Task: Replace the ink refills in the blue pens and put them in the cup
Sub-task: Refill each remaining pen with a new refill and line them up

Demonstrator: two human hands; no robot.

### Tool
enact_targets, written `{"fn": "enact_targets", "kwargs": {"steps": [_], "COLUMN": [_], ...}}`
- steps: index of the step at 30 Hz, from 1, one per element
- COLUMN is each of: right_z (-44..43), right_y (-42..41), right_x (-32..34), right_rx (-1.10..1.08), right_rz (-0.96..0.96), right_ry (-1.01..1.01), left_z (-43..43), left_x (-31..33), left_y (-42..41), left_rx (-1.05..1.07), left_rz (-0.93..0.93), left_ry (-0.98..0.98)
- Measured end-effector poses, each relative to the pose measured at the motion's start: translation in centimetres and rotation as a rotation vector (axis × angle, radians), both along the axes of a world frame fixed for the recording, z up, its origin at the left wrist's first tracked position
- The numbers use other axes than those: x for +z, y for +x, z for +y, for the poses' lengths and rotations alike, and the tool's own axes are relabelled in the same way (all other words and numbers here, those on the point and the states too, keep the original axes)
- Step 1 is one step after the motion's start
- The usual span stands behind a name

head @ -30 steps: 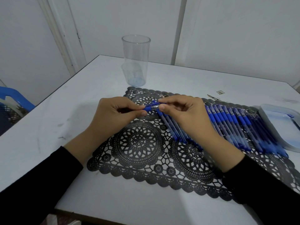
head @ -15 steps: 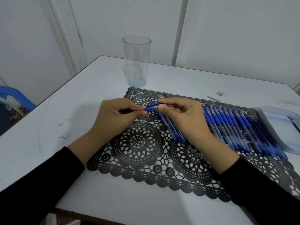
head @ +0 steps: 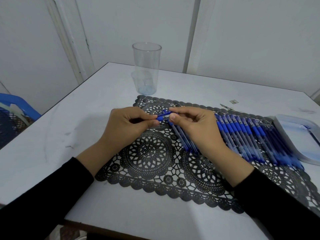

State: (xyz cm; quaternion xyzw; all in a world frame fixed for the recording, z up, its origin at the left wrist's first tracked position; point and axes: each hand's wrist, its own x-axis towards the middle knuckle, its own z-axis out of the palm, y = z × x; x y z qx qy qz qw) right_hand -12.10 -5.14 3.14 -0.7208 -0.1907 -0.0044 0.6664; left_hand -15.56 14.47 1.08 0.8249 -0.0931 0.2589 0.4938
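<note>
My left hand [head: 127, 129] and my right hand [head: 195, 130] meet over the black lace mat [head: 150, 153], both pinching one blue pen [head: 163, 116] held level between thumb and fingertips. Only a short stretch of that pen shows between the hands. A row of several blue pens [head: 242, 135] lies side by side on the mat, to the right of and partly under my right hand. A tall clear plastic cup [head: 146, 66] stands upright behind the mat, with no pens in it.
A pale plastic lid or tray [head: 297, 134] lies at the mat's right end. Small scraps [head: 233, 101] sit on the white table [head: 69, 122] behind the pens. A blue chair [head: 15, 108] stands left of the table. Walls close in behind.
Both hands keep the same grip on the pen; they have barely shifted. The fingers of my right hand have worked slightly along the pen.
</note>
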Motion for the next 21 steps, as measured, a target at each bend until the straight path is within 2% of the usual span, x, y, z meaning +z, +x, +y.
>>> {"fn": "enact_targets", "kwargs": {"steps": [4, 7, 14, 18, 21], "right_z": [-0.1, 0.3, 1.0, 0.9, 0.6], "right_y": [-0.1, -0.1, 0.1, 0.4, 0.8], "right_x": [0.8, 1.2, 1.4, 2.2, 3.2], "right_rx": [0.009, 0.047, 0.012, -0.016, -0.043], "right_rz": [-0.026, 0.002, -0.043, -0.093, -0.131], "right_ry": [0.048, 0.169, 0.211, 0.205, 0.147], "left_z": [-0.8, -1.4, -1.3, -0.7, 0.9], "left_x": [0.5, 0.9, 1.1, 1.0, -0.2], "left_y": [-0.1, 0.0, -0.3, -0.1, 1.0], "left_rx": [-0.014, -0.008, -0.046, -0.095, -0.004], "left_rz": [0.014, 0.039, 0.066, 0.030, -0.002], "left_ry": [-0.155, -0.305, -0.343, -0.190, 0.121]}}
